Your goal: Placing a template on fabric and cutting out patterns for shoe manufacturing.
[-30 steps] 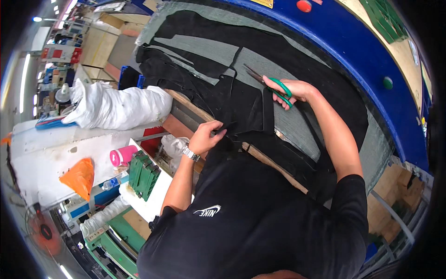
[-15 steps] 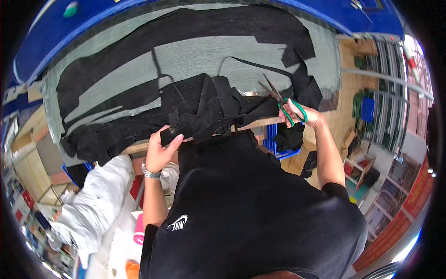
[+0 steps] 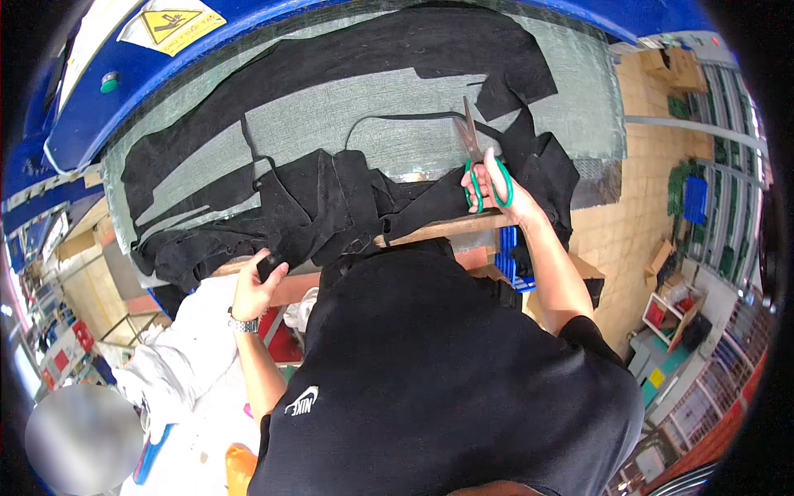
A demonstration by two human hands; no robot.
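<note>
Black fabric [image 3: 339, 194], cut into strips and irregular panels, lies across a pale, ribbed work surface [image 3: 389, 153] and bunches along the near wooden edge. My left hand [image 3: 259, 285] is closed on a dark bit of this fabric at that edge, pinched between thumb and fingers. In my right hand [image 3: 490, 183] is a pair of scissors [image 3: 472, 149] with green handles, fingers through the loops. Its blades point away from me, parted a little, above the cloth and not visibly cutting it. A thin black strip [image 3: 397, 117] curves just left of the blades.
A blue machine frame [image 3: 273, 37] with a green button [image 3: 109, 82] borders the far side. Under the right part of the near edge stands a blue crate [image 3: 509, 256]. White cloth [image 3: 178, 347] is heaped at lower left. Racks [image 3: 728, 157] stand farther right.
My left hand has moved left along the near edge with the fabric. The scissors have turned to point more directly away from me. The view has shifted.
</note>
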